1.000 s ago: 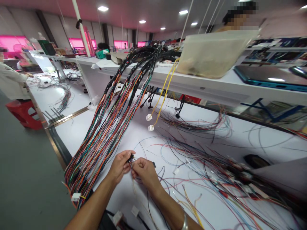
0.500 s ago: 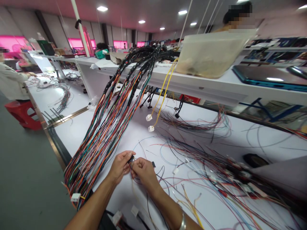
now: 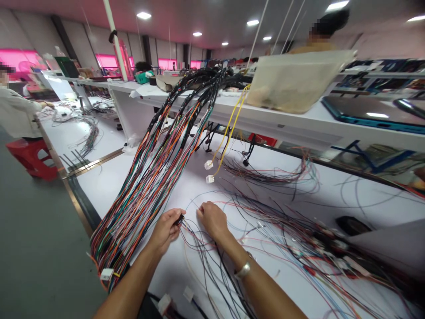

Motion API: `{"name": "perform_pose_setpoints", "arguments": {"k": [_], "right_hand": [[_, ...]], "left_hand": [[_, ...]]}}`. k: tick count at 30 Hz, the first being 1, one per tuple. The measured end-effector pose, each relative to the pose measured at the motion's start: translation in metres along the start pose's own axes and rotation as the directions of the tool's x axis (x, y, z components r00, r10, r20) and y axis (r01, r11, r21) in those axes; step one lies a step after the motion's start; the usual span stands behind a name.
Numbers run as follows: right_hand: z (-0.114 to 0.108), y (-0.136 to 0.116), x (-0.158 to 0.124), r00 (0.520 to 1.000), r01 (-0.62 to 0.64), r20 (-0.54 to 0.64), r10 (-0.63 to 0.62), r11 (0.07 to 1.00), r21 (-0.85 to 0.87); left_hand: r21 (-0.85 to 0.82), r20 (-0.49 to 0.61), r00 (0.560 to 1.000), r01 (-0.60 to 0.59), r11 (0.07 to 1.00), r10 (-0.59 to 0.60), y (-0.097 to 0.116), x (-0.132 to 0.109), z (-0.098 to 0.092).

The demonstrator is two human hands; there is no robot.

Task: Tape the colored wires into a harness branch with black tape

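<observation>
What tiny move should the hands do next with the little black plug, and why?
Probably the right hand should pick out one of the thin loose wires and bring it to the small black connector. The left hand is already pinching that connector, while the right hand is free, open and close to those wires.

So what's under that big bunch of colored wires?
Under the wire bunch, white table shows at the edges. A small white plug sits at its low end. The thick middle hides whatever lies right below it.
</observation>
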State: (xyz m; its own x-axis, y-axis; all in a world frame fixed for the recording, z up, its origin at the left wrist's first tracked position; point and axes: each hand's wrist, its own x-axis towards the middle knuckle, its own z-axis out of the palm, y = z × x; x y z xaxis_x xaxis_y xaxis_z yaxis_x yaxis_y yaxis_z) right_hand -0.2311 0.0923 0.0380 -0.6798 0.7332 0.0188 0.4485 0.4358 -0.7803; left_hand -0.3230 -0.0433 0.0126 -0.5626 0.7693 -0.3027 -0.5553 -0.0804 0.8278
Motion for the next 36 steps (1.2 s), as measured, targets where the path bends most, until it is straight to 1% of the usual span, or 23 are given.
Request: {"name": "perform_pose_setpoints", "arguments": {"k": [2,6,8,11,15,18,21,24,26,28,31,36], "right_hand": [[0.0,-0.004,-0.003,0.997,0.069,0.036,-0.069,0.998,0.011],[-0.006,-0.016,-0.022,0.973,0.2,0.1,-0.208,0.976,0.082],[-0.007,-0.018,-0.031,0.967,0.227,0.105,-0.234,0.971,0.077],[-0.006,-0.014,-0.039,0.965,0.237,0.103,-0.241,0.97,0.054],[-0.003,-0.006,-0.041,0.964,0.232,0.121,-0.236,0.972,0.045],[0.0,-0.005,-0.04,0.965,0.225,0.126,-0.232,0.972,0.062],[0.005,-0.009,-0.042,0.973,0.216,0.057,-0.225,0.968,0.13],[0.009,-0.014,-0.047,0.981,0.191,-0.025,-0.19,0.958,0.214],[0.008,-0.016,-0.05,0.989,0.144,0.0,-0.15,0.944,0.298],[0.007,-0.017,-0.053,0.99,0.082,0.074,-0.119,0.919,0.385],[0.008,-0.015,-0.054,0.982,0.01,0.168,-0.092,0.899,0.437],[0.015,-0.011,-0.051,0.982,-0.019,0.176,-0.066,0.896,0.444]], "left_hand": [[-0.01,-0.008,1.0,-0.005,1.0,0.005,0.0,-0.001,0.0],[-0.03,-0.016,1.0,-0.027,0.999,0.026,0.002,-0.003,0.002],[-0.038,-0.014,0.999,-0.037,0.999,0.037,0.003,-0.004,0.003],[-0.038,-0.004,0.999,-0.043,0.998,0.043,0.004,-0.005,0.004],[-0.025,-0.004,0.999,-0.039,0.999,0.039,0.002,-0.005,0.004],[-0.029,-0.012,0.999,-0.038,0.999,0.037,0.001,-0.004,0.004],[-0.041,-0.003,1.0,-0.028,0.999,0.028,0.0,-0.004,0.004],[-0.073,0.01,1.0,-0.013,0.997,0.013,0.0,-0.004,0.004],[-0.103,0.014,1.0,-0.003,0.995,0.005,-0.001,-0.003,0.003],[-0.129,0.016,1.0,0.003,0.992,-0.001,-0.001,-0.002,0.002],[-0.147,0.025,1.0,0.015,0.989,-0.011,-0.001,-0.002,0.001],[-0.137,0.039,0.999,0.019,0.99,-0.014,-0.001,-0.002,0.001]]}}
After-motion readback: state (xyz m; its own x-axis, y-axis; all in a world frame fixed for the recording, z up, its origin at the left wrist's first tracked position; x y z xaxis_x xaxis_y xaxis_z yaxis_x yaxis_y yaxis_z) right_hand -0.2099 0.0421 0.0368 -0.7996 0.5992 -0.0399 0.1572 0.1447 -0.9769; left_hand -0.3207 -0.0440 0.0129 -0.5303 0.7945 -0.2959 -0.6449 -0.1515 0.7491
